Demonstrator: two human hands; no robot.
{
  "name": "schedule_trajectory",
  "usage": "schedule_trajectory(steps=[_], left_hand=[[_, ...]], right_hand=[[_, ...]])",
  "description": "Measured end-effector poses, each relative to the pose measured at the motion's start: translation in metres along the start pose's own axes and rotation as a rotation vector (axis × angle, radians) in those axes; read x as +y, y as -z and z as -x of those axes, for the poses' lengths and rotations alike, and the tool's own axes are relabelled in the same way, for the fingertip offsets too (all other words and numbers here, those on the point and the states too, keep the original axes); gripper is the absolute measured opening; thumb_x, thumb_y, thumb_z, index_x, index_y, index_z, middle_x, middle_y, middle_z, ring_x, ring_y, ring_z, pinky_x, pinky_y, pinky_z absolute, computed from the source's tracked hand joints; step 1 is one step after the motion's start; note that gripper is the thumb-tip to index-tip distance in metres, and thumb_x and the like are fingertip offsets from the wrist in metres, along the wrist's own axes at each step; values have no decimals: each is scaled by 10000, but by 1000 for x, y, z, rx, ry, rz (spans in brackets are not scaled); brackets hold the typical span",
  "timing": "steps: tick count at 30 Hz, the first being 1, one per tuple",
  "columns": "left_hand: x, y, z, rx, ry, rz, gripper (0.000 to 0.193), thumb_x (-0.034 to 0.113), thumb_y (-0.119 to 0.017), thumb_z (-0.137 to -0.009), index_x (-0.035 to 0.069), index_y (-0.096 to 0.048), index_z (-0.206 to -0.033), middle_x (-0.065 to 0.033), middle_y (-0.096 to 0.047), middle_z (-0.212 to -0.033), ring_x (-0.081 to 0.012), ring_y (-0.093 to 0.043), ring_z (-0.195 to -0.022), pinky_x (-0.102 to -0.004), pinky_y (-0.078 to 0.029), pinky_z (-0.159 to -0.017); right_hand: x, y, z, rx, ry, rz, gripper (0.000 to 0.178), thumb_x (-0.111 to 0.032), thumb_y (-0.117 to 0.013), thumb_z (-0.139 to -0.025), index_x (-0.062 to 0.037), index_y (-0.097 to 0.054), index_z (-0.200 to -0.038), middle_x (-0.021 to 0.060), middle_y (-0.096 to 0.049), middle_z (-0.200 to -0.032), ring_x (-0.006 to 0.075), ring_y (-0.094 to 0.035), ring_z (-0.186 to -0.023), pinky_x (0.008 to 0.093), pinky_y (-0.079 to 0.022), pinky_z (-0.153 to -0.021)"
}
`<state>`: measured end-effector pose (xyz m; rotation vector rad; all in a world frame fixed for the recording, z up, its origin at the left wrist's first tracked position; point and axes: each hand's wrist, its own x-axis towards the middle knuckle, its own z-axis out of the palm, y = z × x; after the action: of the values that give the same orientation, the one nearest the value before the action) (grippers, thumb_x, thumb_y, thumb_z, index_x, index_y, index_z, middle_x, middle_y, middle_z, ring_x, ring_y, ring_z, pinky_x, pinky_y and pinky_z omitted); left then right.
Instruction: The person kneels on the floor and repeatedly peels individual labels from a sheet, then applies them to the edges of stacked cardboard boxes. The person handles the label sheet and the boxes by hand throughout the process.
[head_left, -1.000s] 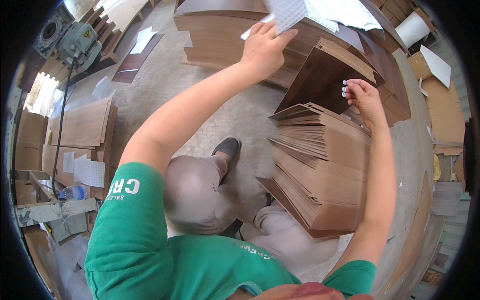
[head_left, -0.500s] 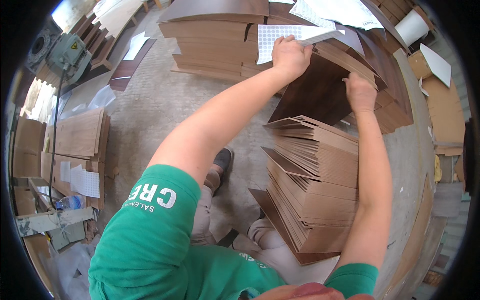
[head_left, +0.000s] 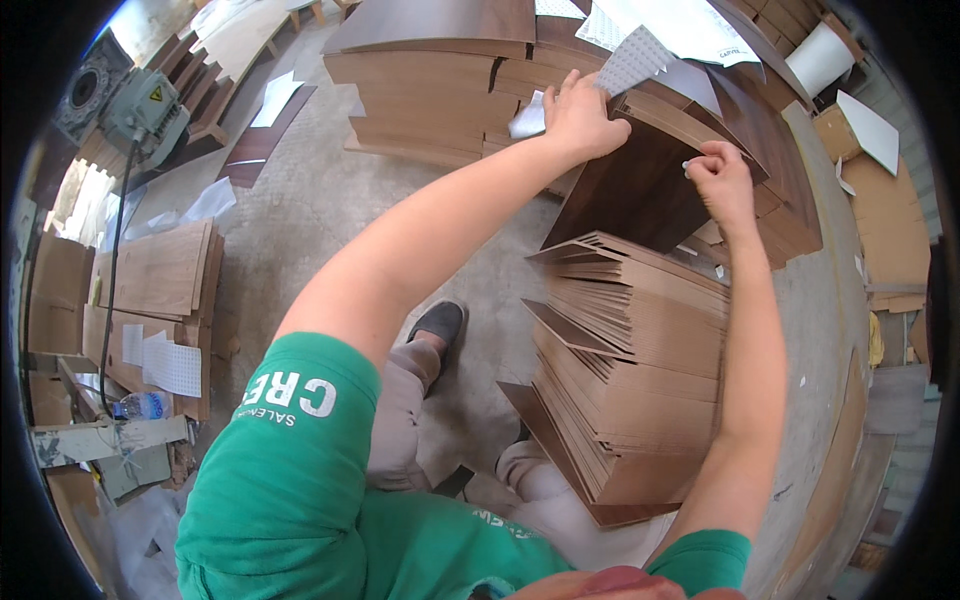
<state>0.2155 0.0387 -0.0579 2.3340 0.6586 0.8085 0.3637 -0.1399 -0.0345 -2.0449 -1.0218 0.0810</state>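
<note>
Upper centre of frame: left hand [head_left: 580, 118], grip closed on a white dotted paper sheet [head_left: 632, 62]. Right hand [head_left: 722, 180], grip pinched narrow on the top edge of a dark brown wooden panel [head_left: 630, 195], standing tilted above the stack of light brown panels [head_left: 640, 380].

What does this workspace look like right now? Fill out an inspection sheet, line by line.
Surface: grey concrete floor.
Job's things: dark wood panel stands tilted against a stack of light wood panels; dotted white sheet at its top.
Clutter: paper scraps, plastic bottle.
Hands: left hand pinches the dotted sheet; right hand grips the panel's top edge.
Cables: black cable from grey motor.
Surroundings: more panel stacks.
</note>
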Motion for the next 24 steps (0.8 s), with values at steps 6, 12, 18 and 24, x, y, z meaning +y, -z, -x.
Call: schedule_trajectory(steps=[6, 12, 18, 24], left_hand=[[-13, -27, -5, 162, -105, -119, 444, 451, -542, -907, 80, -729, -747, -146, -687, -988, -286, -484, -1256, -503, -252, -1051], [-14, -15, -6, 41, 132, -35, 413, 444, -586, -863, 69, -734, -771, -148, -685, -993, -278, -524, -1211, -463, -322, -1003], [-3, -4, -3, 41, 107, 164, 339, 200, -606, -732, 27, -695, -1009, -129, -473, -1362, -295, -358, -1336, -562, -225, -1069], [-14, -35, -12, 310, -186, -349, 393, 478, -640, -821, 106, -747, -887, -81, -590, -1239, -331, -384, -1318, -590, -212, -1041]], right_hand=[[26, -27, -5, 136, 427, 843, 303, -67, -662, -763, -46, -441, -970, 166, -611, -761, 358, -638, -768, 450, -543, -696], [23, -1, -6, 340, 288, 917, 428, -292, -757, -768, -55, -479, -992, 172, -662, -848, 372, -644, -790, 470, -513, -711], [30, 29, -13, 199, 62, 40, 221, -149, -739, -702, -34, -598, -829, 48, -635, -765, 141, -601, -728, 288, -496, -724], [17, -20, -12, 113, 277, 408, 234, -39, -645, -709, -42, -536, -916, 159, -596, -886, 313, -620, -821, 411, -511, -738]])
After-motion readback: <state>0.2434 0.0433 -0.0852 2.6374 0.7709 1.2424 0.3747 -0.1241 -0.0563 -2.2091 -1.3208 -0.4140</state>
